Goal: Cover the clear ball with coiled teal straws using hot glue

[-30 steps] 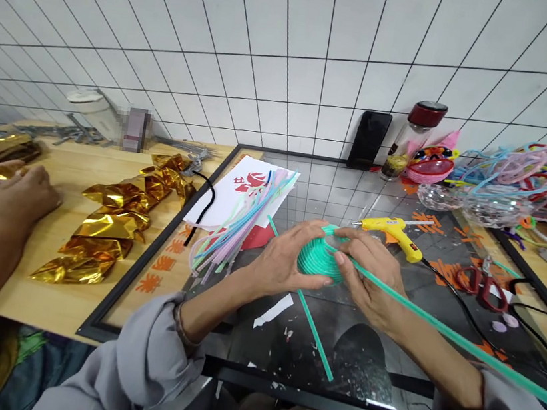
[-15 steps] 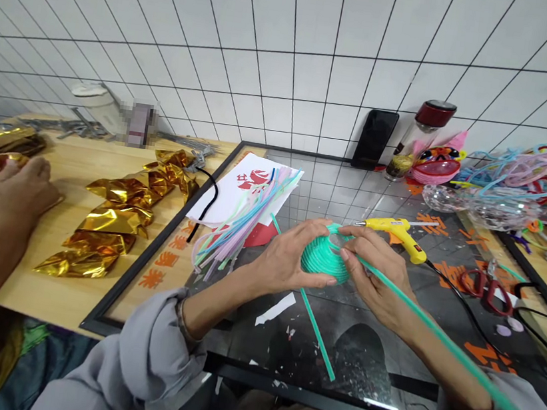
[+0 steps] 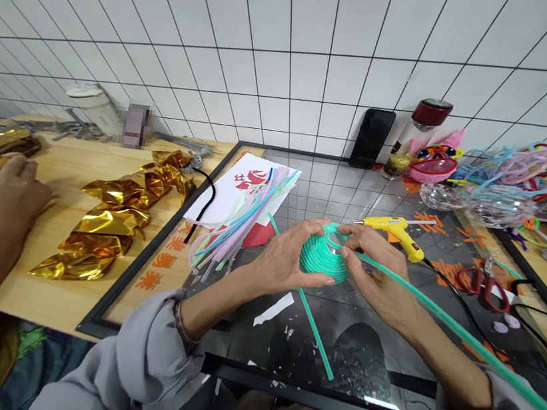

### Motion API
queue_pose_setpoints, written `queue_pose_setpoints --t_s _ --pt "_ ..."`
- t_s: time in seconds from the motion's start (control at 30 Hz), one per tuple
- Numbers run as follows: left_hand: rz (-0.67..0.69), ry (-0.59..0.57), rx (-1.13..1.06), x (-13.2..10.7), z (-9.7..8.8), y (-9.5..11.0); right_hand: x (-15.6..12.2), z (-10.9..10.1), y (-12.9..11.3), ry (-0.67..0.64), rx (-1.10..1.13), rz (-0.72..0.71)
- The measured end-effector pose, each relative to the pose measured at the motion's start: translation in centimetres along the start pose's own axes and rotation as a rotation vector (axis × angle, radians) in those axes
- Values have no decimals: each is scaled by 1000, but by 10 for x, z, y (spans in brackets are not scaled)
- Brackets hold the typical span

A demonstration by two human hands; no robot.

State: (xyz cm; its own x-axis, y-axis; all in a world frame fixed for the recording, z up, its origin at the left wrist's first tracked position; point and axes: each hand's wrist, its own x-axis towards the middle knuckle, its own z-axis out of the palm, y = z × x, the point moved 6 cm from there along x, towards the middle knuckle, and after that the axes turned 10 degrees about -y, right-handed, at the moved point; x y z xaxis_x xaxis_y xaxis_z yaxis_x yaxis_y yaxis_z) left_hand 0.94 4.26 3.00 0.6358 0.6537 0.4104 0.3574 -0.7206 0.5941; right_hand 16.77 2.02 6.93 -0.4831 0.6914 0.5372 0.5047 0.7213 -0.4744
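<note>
My left hand (image 3: 287, 250) is wrapped round the side of a green coiled ball (image 3: 319, 258), with the thumb along its lower front. Rings of green pipe cleaner cover the ball, leaving a round clear spot at the top. At that opening my right hand (image 3: 375, 255) pinches the loose green pipe cleaner (image 3: 423, 293), which trails over my right forearm toward the lower right. Another green pipe cleaner (image 3: 317, 335) lies on the dark glass tabletop (image 3: 254, 350), passing beneath the ball. Just behind my right hand rests a yellow glue gun (image 3: 394, 231).
Pastel pipe cleaners (image 3: 237, 227) lie over white paper (image 3: 219, 191) at left. Red-handled scissors (image 3: 484, 286) and the glue gun's cord are at right. A phone (image 3: 372, 137) and glass bottle (image 3: 413, 139) stand at the back. A co-worker's hands (image 3: 8, 190) handle gold foil at far left.
The loose pipe cleaner's trailing end has risen a little at the right. Both hands keep their hold on the ball and strand; the view has shifted slightly.
</note>
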Motion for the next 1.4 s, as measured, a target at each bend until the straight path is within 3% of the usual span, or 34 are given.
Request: queue_pose_setpoints --t_s 0.67,1.0,1.4 --pt "83 7 34 0 -1 3 2 0 1 -63 30 14" --pt "18 -7 29 -1 2 0 1 2 2 -69 15 11" --pt "76 -5 19 0 1 0 2 1 1 -74 26 6"
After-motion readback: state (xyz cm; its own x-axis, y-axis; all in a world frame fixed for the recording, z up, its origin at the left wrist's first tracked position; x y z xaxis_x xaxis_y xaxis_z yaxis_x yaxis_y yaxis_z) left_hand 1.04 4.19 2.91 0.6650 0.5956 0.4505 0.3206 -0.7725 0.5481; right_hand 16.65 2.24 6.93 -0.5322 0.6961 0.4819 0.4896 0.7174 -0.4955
